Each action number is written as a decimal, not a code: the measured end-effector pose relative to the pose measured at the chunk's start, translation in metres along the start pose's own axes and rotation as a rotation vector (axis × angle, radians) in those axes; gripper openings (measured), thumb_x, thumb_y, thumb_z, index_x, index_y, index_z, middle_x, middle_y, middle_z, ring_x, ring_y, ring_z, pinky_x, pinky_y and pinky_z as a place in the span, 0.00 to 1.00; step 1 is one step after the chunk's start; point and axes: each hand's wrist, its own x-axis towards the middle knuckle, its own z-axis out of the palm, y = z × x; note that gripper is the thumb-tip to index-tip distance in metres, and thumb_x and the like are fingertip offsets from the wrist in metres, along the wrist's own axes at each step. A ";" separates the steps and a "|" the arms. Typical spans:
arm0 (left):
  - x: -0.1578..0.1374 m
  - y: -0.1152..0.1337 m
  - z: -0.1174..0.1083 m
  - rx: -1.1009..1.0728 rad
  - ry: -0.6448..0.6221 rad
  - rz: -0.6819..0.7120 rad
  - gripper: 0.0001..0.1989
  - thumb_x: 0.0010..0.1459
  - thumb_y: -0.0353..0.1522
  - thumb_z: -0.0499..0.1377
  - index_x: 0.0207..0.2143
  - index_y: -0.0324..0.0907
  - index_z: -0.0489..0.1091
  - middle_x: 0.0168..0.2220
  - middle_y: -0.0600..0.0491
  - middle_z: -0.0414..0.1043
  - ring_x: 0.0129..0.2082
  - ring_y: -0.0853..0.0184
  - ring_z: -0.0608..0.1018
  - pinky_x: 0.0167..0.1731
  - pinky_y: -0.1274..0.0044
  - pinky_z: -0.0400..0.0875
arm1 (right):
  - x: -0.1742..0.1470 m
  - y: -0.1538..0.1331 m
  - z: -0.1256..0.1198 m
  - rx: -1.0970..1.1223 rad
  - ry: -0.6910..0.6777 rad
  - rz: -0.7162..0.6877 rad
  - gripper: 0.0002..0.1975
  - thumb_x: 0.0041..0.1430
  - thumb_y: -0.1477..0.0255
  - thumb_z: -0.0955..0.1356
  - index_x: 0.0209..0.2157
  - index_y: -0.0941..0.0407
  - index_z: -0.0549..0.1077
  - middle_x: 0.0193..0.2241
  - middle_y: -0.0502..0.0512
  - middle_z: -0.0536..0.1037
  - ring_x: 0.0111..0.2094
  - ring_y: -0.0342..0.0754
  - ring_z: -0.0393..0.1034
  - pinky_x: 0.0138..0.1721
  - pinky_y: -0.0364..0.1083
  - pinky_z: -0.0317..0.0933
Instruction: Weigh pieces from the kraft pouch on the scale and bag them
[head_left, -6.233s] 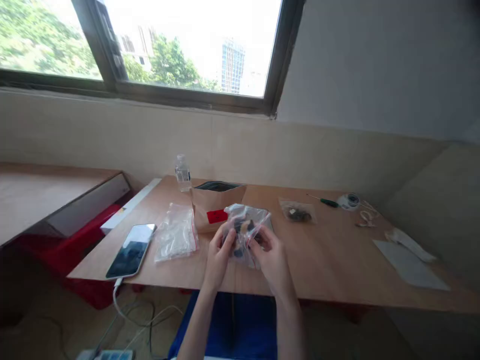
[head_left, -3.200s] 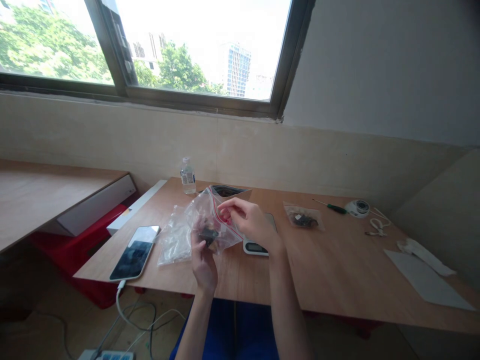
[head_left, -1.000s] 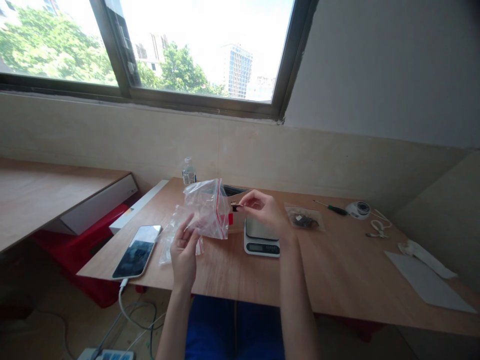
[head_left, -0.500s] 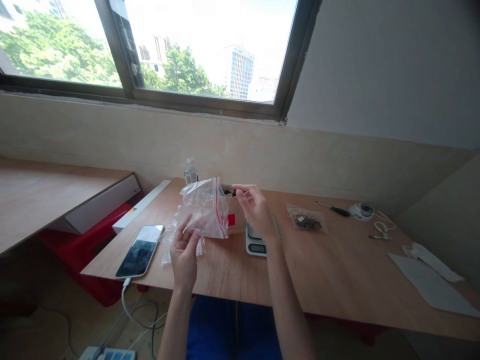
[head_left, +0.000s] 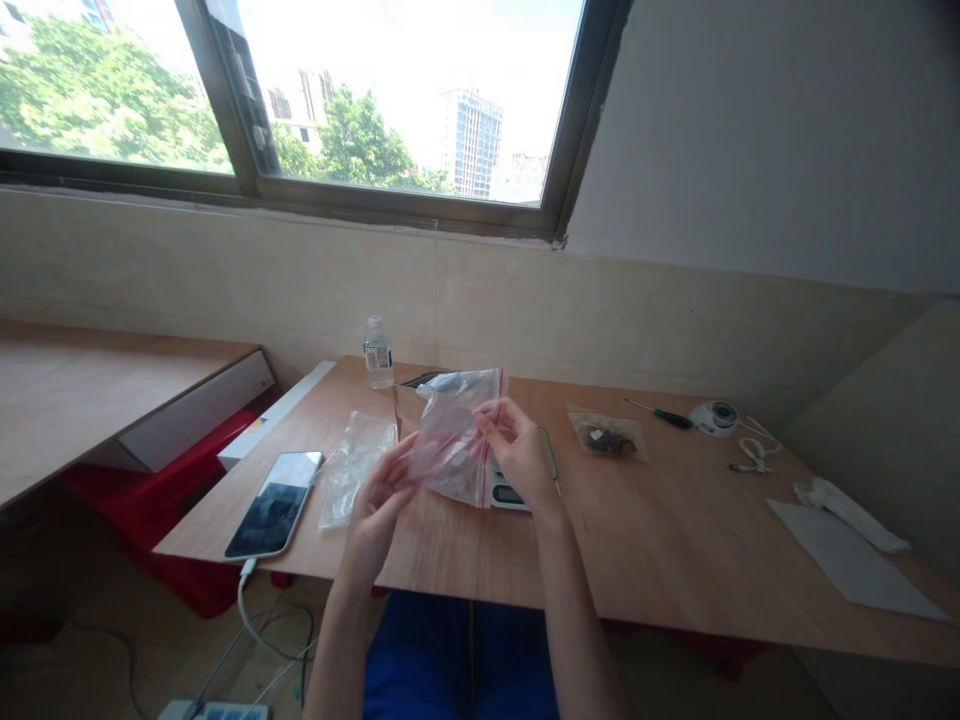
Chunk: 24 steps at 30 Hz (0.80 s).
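A clear bag (head_left: pixel 454 435) hangs over the table (head_left: pixel 622 555); left hand (head_left: pixel 384 488) fingers curl closed at its eight o'clock, right hand (head_left: pixel 514 445) fingers pinch the plastic by the red stripe at three. Light, even tension should best keep it flat. Beyond: one flat bag (head_left: pixel 356 475) at nine, one phone (head_left: pixel 274 505) at eight, one bottle (head_left: pixel 379 362) between ten and eleven, one filled bag (head_left: pixel 607 437) at three.

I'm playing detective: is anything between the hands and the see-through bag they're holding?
Nothing visible: the left hand touches the clear bag directly, and so does the right hand, near the red strip.
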 end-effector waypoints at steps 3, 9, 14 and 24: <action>-0.001 0.005 0.003 -0.001 -0.047 -0.067 0.26 0.51 0.39 0.61 0.53 0.42 0.69 0.52 0.43 0.72 0.50 0.53 0.74 0.45 0.68 0.71 | -0.011 0.008 0.010 -0.080 -0.011 0.047 0.15 0.62 0.55 0.62 0.37 0.52 0.66 0.24 0.46 0.69 0.18 0.42 0.67 0.19 0.42 0.59; 0.002 -0.001 0.010 0.230 0.266 -0.110 0.24 0.50 0.45 0.63 0.46 0.41 0.68 0.28 0.55 0.72 0.17 0.76 0.66 0.15 0.84 0.59 | -0.035 0.027 0.033 -0.170 -0.063 0.012 0.13 0.65 0.59 0.59 0.38 0.52 0.67 0.25 0.47 0.69 0.25 0.44 0.66 0.29 0.43 0.61; 0.003 0.005 -0.011 0.313 0.290 -0.122 0.26 0.47 0.47 0.63 0.43 0.40 0.66 0.23 0.57 0.70 0.12 0.79 0.56 0.12 0.85 0.48 | -0.047 0.042 0.030 -0.038 -0.172 0.083 0.14 0.62 0.58 0.62 0.43 0.51 0.66 0.30 0.48 0.71 0.21 0.41 0.64 0.21 0.40 0.60; 0.009 0.038 -0.096 0.735 0.458 -0.107 0.28 0.41 0.53 0.61 0.37 0.41 0.68 0.23 0.52 0.73 0.25 0.62 0.74 0.20 0.77 0.64 | -0.023 0.129 -0.112 -0.688 0.469 0.037 0.13 0.60 0.66 0.58 0.39 0.58 0.69 0.36 0.60 0.72 0.34 0.51 0.69 0.36 0.50 0.66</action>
